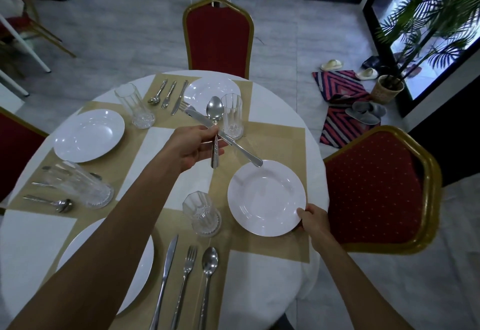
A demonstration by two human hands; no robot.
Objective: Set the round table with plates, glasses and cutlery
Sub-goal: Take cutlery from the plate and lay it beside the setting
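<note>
Your right hand grips the plate by its near right rim, thumb on top and fingers curled underneath. The plate sits over the right mat, in front of the right chair; you cannot tell whether it rests fully on the mat. Your left hand is raised over the middle of the table, well apart from the plate, with its fingers closed round a bundle of cutlery. In the bundle, a spoon points bowl away from you. A knife crosses it, its handle end reaching the plate's far rim. The tines of a fork show beside the knife blade. A far glass stands upright just behind the bundle, at the mat's far corner. A near glass stands just left of the plate. Three more places are laid: a far plate, a left plate, and a near plate partly hidden under your left forearm. To its right, a near knife, near fork and near spoon lie side by side.
</note>
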